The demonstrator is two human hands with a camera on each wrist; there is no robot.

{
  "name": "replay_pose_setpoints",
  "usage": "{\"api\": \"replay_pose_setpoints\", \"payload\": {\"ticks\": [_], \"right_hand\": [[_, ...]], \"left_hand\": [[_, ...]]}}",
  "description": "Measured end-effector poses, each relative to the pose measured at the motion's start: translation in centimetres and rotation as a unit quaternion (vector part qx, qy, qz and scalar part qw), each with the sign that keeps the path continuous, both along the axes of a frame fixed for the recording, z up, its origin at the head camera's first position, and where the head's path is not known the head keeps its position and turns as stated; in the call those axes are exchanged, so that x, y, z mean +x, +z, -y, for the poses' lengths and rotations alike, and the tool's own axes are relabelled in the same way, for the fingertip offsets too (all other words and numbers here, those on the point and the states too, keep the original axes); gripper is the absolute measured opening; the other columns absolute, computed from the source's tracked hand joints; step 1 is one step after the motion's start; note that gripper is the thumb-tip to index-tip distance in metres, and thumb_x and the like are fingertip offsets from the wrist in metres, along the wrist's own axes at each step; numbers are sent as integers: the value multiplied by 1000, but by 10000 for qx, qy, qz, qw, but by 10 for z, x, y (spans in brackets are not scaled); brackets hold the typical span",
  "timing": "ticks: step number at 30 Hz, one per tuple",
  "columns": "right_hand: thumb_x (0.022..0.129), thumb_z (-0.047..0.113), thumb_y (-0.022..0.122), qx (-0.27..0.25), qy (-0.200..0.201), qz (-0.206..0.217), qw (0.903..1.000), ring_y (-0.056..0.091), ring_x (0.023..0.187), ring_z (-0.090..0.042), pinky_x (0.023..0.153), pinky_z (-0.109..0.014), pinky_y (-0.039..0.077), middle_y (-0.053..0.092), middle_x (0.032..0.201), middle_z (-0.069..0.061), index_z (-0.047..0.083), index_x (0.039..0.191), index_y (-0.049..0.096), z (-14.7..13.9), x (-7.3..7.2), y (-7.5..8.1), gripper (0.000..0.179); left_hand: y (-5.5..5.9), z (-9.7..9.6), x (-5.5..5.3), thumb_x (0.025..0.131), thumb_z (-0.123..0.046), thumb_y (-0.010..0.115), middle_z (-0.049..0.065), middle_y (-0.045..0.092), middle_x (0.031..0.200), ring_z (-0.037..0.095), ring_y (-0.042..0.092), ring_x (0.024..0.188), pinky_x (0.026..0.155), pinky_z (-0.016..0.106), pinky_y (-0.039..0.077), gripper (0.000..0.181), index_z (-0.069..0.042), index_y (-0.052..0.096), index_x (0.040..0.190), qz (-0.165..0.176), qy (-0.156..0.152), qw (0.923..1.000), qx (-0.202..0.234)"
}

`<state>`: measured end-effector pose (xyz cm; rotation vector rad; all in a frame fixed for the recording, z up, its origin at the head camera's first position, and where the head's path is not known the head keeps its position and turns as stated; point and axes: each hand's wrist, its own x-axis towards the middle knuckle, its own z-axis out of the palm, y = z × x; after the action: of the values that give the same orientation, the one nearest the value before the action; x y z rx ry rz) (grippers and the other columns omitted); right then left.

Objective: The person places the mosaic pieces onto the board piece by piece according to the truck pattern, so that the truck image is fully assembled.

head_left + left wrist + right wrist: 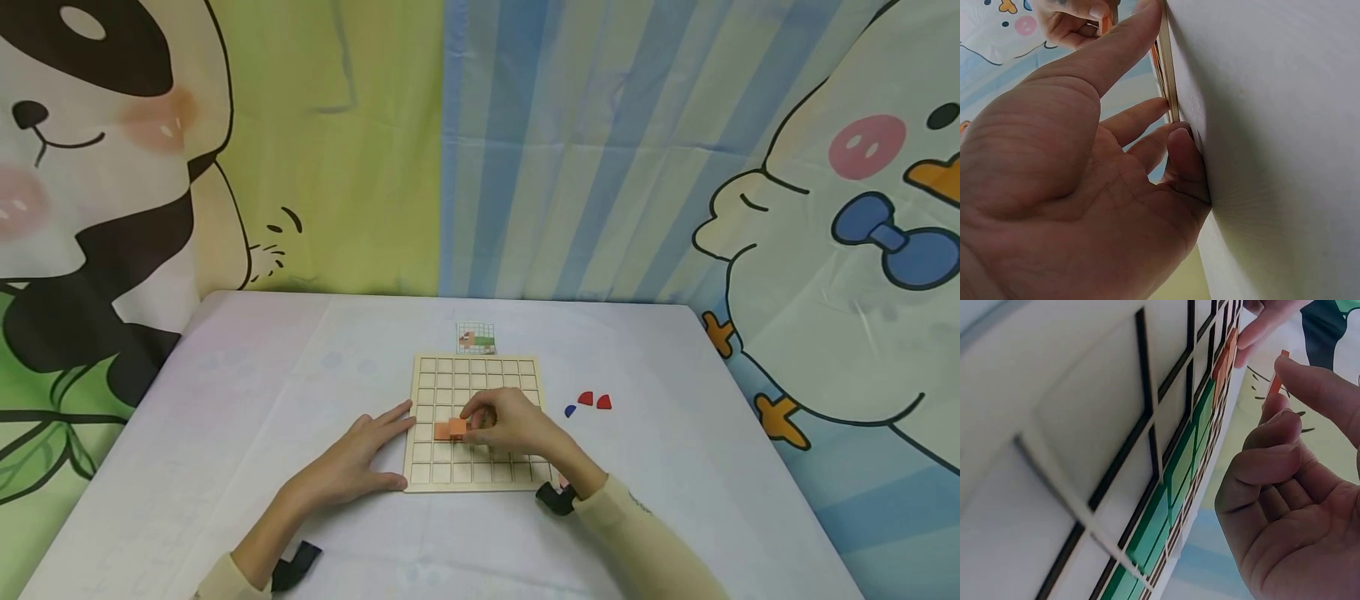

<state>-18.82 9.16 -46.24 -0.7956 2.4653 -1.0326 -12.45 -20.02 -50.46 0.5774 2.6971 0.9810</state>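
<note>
My right hand (513,423) pinches a small orange square tile (1276,381) between thumb and index finger, raised over a pale wooden grid board (480,375). Another orange tile (442,432) lies on the board's left half, just left of the held one in the head view. Green tiles (1179,464) fill part of the grid in the right wrist view; from the head they are hidden under the right hand. My left hand (352,462) rests at the board's left edge, its fingers extended, with fingertips and thumb right at the rim.
A small card with a coloured grid picture (476,337) lies behind the board. To the right are two red pieces (586,398) and a blue one (570,411). A pinkish piece (563,481) shows near the right wrist. Printed curtains (570,150) hang behind the white table (337,550).
</note>
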Motion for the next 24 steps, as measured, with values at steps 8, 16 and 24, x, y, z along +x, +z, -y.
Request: {"api": "replay_pose_setpoints", "payload": {"ticks": [8,16,24], "right_hand": [[91,16,83,115,49,-28,9999,58,67,-6,67,-21,49,71,83,5,10,110,77,15,0,-2,20],[90,16,84,191,116,37,9997,60,69,-7,67,-21,49,73,84,4,10,108,77,29,-2,-6,20],[90,14,83,207,205,44,9996,59,68,-4,67,-20,49,72,83,4,8,107,77,41,-4,-11,19]], "left_hand": [[-1,-1,0,80,-35,92,1,32,176,13,43,111,95,31,44,93,-12,49,159,-38,11,10000,-17],[0,0,0,81,-38,91,2,32,176,14,43,113,96,33,44,92,-13,49,159,-4,-29,10000,36],[1,1,1,81,-38,91,1,31,176,13,43,112,96,31,45,93,-13,48,160,20,-39,10000,34]]}}
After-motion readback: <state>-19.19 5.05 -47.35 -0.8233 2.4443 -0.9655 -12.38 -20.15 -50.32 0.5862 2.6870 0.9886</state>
